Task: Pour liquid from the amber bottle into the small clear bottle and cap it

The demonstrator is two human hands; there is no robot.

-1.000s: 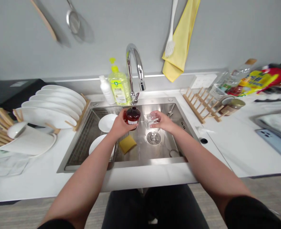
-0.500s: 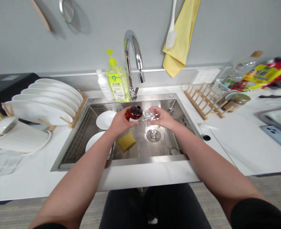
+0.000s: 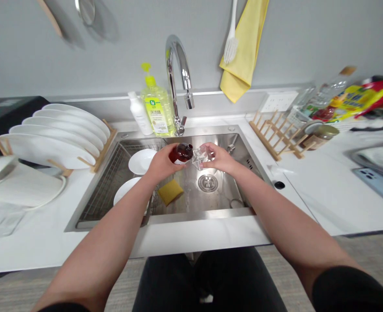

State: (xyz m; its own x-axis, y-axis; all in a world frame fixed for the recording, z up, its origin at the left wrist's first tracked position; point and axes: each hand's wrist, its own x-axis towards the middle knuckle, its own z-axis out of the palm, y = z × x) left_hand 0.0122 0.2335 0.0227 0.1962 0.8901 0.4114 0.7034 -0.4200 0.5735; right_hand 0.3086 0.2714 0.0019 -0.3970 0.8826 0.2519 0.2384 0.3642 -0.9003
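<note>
My left hand grips a dark brown glass bottle with a white label, tipped on its side with its neck toward my right hand. That hand holds a small clear glass, tilted, its rim almost touching the bottle. Both hands hover over a stainless steel sink. Below them lie a yellow sponge and the drain. Two white plates rest in the sink's left side.
A chrome faucet rises behind the sink beside yellow dish soap and a white bottle. White plates stand in a wooden rack at left. Another wooden rack stands at right; a phone lies farther right.
The brown bottle has gone from nearly upright to tipped on its side, and the glass now tilts toward it. My hands have drawn closer together. The whole scene sits slightly higher in view.
</note>
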